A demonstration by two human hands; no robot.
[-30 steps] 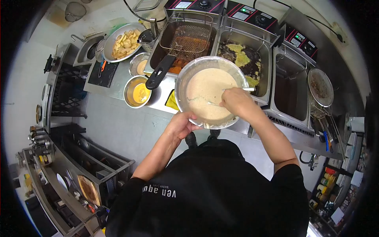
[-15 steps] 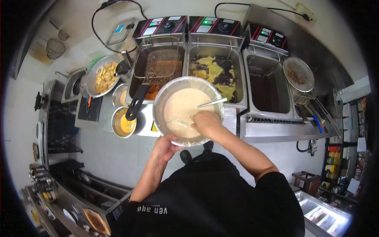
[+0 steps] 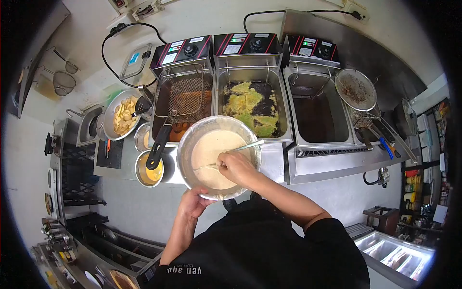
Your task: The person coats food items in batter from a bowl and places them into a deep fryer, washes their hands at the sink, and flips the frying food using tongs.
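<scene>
Toward the desk's (image 3: 327,167) left end, a black mat (image 3: 115,157) lies near a sink (image 3: 85,131); toward its right end sits a round strainer (image 3: 356,89). Two sieves (image 3: 64,83) hang against the wall (image 3: 197,19).

A wide metal bowl (image 3: 185,156), held at the counter's (image 3: 337,164) front edge, blocked the way to the left fryer (image 3: 204,66); a black basket handle (image 3: 158,147) jutted out just beside it. Right of the bowl, the front edge offered open passage before the right fryer (image 3: 294,96).
</scene>
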